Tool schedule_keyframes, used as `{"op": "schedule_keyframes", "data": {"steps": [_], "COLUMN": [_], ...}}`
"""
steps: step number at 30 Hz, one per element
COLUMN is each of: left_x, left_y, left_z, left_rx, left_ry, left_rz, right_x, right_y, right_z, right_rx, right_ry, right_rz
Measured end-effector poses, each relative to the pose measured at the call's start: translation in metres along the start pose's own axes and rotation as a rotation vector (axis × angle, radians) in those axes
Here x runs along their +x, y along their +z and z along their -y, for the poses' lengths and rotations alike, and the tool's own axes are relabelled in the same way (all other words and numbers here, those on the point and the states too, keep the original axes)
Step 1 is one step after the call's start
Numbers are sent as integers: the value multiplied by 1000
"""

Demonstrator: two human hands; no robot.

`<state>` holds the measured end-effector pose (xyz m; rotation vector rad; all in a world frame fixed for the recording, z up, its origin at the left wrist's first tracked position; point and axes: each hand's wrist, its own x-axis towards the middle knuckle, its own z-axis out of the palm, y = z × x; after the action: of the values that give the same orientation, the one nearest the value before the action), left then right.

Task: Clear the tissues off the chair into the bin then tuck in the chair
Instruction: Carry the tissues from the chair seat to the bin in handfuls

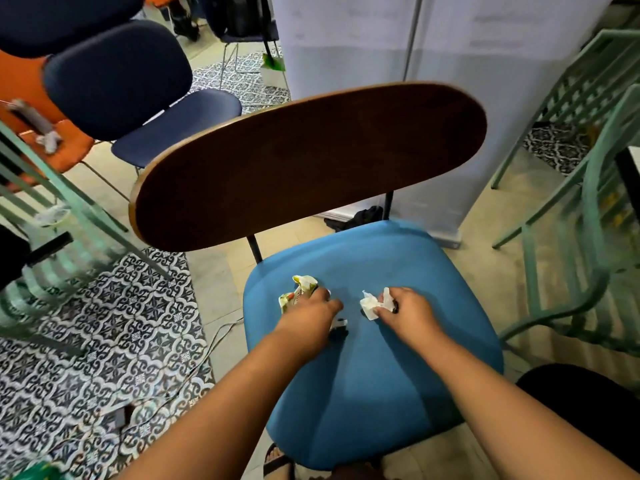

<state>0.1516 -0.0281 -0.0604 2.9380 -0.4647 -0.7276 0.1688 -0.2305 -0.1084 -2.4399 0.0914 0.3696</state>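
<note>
Both hands work on the blue seat (374, 375) of the chair, whose brown wooden backrest (308, 161) faces the camera.

Left hand (308, 315): it rests palm down on the left half of the seat. Its fingers (323, 294) curl onto a crumpled printed tissue (299, 289), white with yellow and green marks, which lies on the seat at the fingertips. The fingers touch the tissue; whether they pinch it cannot be told. A small black-and-white object (339, 327) lies on the seat just beside the wrist, partly hidden under the hand.

Right hand (405, 311): it sits on the seat centre, near the left hand but apart from it. Its fingers (382, 308) are bent and pinch a crumpled white tissue (370, 304), with the thumb pressing from the near side. The tissue touches or sits just above the seat; which one cannot be told.

Surroundings: a navy chair (145, 98) and an orange chair (41, 109) stand to the upper left. Green metal chairs (588, 216) stand to the right. A white panel (450, 64) stands behind the backrest. Patterned floor tiles (104, 341) lie to the left, with thin cables (207, 351) running across them. The frame edges are blurred.
</note>
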Motion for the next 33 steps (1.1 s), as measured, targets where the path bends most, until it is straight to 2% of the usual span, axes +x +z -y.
{"op": "schedule_keyframes", "data": {"steps": [10,16,26,33], "left_x": [18,20,0,-36], "left_y": [7,-10,-44,-48], "left_z": [-11,-30,-64,-88], "left_rx": [-160,-356,-602,-605], "left_ry": [-63,-37,189,410], "left_rz": [-45,-156,-177,-102], "right_x": [-14,-38,-113,-201], "right_y": [-13,-23,-39,-9], "right_z": [-13,-12,-6,2], "right_rx": [149,163,256,456], "right_ry": [60,150,367,535], "right_rz": [-64,-146,-440,-690]}}
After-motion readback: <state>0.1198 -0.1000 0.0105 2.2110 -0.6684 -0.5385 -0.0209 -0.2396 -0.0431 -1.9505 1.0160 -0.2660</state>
